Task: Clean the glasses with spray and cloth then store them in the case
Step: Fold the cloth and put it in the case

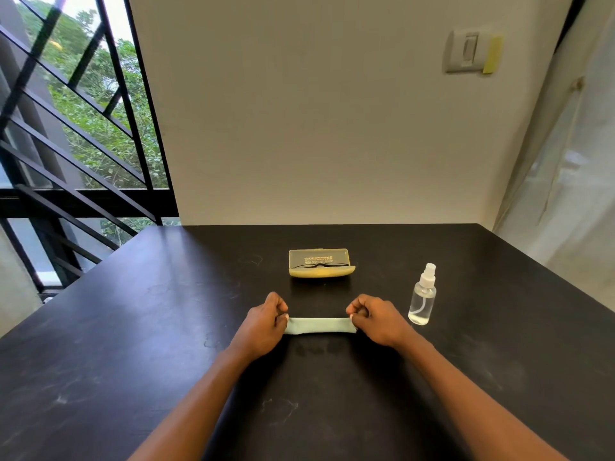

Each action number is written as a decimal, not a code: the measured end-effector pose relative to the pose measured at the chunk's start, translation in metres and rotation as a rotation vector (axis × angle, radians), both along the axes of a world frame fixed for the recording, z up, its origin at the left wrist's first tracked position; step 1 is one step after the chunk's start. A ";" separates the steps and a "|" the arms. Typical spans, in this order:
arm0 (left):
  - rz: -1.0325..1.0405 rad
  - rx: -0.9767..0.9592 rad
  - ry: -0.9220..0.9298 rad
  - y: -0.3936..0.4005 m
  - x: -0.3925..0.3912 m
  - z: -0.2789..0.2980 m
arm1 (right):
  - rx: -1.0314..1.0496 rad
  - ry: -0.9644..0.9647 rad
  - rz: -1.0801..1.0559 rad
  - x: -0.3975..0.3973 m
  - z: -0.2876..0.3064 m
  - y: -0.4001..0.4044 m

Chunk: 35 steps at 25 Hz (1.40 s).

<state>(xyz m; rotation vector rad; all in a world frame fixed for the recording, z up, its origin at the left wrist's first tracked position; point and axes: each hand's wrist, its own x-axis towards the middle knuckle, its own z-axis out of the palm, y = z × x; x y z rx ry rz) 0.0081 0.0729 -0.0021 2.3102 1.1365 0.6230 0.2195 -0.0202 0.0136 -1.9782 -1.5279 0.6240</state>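
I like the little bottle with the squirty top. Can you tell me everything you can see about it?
The spray bottle is small and see-through, like clear plastic, with a white pump top under a clear cap. A thin tube curves down inside it. It holds clear liquid, filling only the lower part. It stands upright on the black table, beside the right hand but apart from it. Nothing touches it except the table.

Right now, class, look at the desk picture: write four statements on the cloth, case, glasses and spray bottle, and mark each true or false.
1. Both hands, left hand and right hand, pinch the folded cloth. True.
2. The spray bottle lies on its side. False: it stands upright.
3. The glasses lie in the open case. True.
4. The case sits nearer the person than the cloth. False: it is farther away.
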 end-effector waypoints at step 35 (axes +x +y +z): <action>0.478 -0.745 -0.373 0.008 0.029 0.011 | -0.073 -0.783 0.181 -0.028 -0.004 -0.026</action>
